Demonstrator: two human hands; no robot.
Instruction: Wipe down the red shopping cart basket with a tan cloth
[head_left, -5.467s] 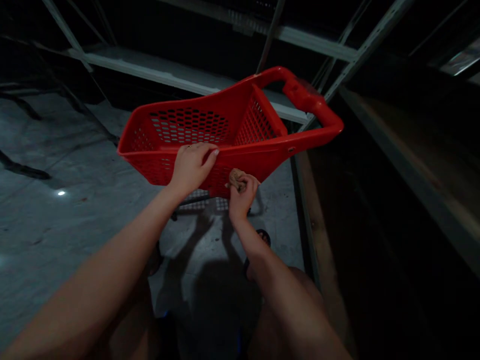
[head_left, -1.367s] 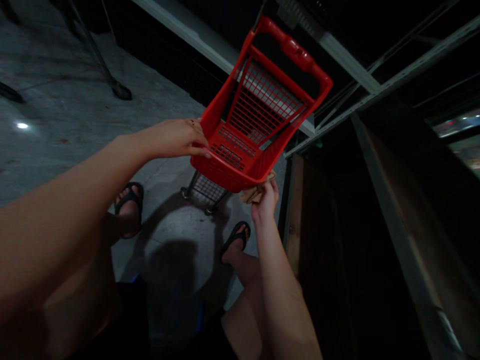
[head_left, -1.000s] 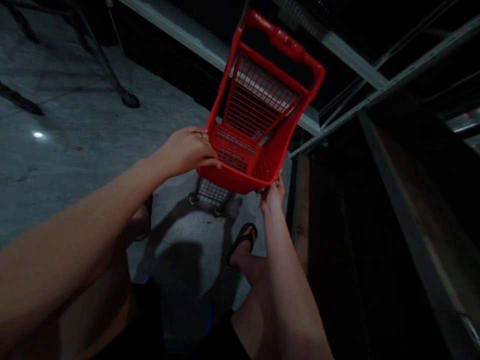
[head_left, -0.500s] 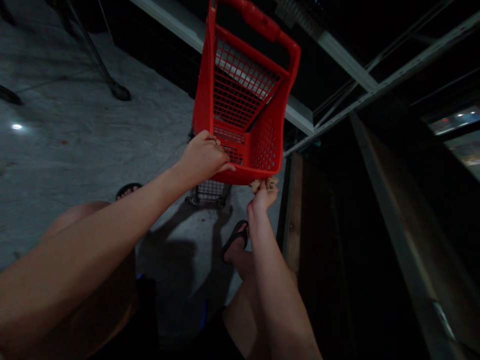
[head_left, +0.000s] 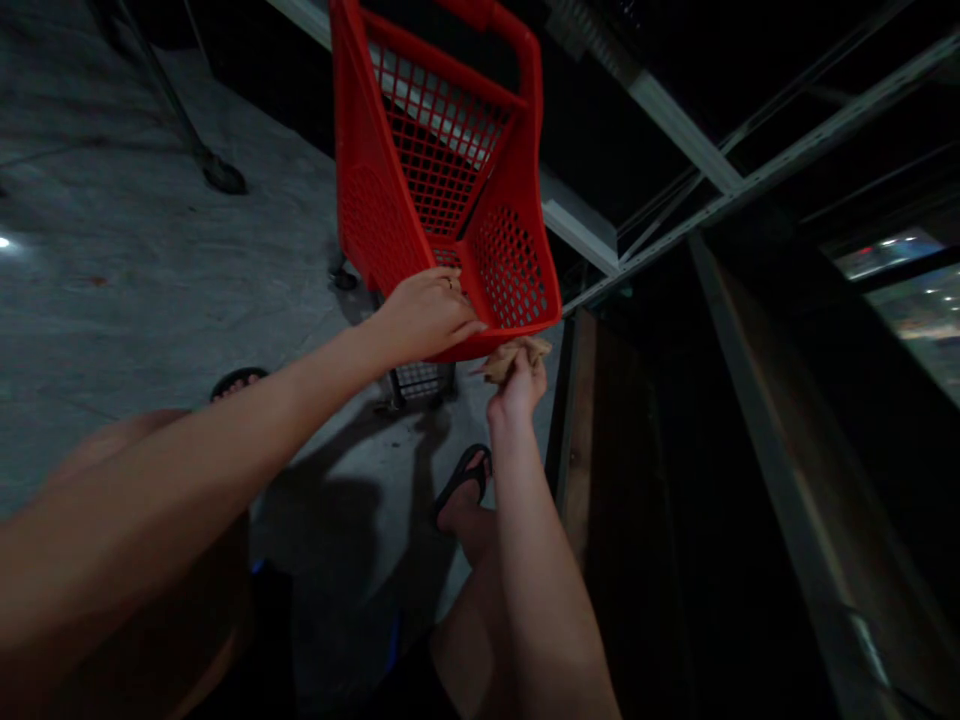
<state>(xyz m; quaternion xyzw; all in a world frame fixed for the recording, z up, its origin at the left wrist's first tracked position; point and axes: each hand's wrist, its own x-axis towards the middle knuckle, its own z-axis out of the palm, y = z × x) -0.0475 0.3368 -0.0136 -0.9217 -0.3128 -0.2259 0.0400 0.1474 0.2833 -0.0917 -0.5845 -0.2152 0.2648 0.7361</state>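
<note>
A small red shopping cart (head_left: pixel 382 215) with a perforated basket stands on the concrete floor in front of me. My left hand (head_left: pixel 429 315) grips the near rim of its basket, fingers curled over the edge. Just right of it, my right hand (head_left: pixel 519 385) is closed on a crumpled tan cloth (head_left: pixel 514 358), at the underside of the same rim near its right corner. The cart's grey lower rack (head_left: pixel 417 378) and wheels show beneath the basket. Its handle (head_left: pixel 517 35) is partly cut off at the top of the view.
Dark wooden boards (head_left: pixel 581 420) rise close on my right. A pale metal frame (head_left: pixel 675 130) crosses behind the cart at the upper right. A metal leg with a caster (head_left: pixel 223 178) stands on the floor at upper left. My sandalled foot (head_left: pixel 463 485) is below the cart.
The cart has turned and its handle end has swung left, showing more of the outer left side. My right hand and the cloth have come slightly away from the rim, showing more cloth.
</note>
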